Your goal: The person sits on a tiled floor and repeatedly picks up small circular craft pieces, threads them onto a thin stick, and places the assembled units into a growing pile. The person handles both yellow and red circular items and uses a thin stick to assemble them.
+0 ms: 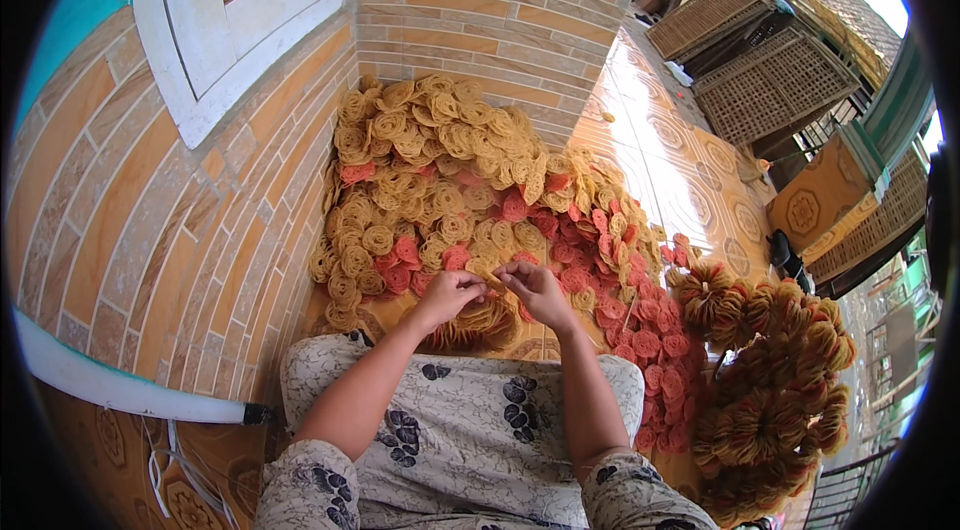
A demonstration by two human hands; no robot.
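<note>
My left hand (450, 298) and my right hand (537, 292) meet in front of my lap, fingers pinched. Between the fingertips is a small yellow, lacy, coiled disc (489, 276), like a raw noodle cracker; both hands appear to grip it. Just below them, close to my knees, lies a row of similar yellow discs (480, 327) stacked on edge. Beyond my hands spreads a large heap of loose yellow discs (430, 135), mixed with some red ones. A heap of red discs (655, 355) lies to the right of my right forearm.
Thick bundles of yellow and red discs (770, 380) lie at the right. A stone-tiled wall (480, 10) and white door (240, 30) border the left and back. Woven racks (775, 85) lean at the far right. White strips (175, 470) hang at lower left.
</note>
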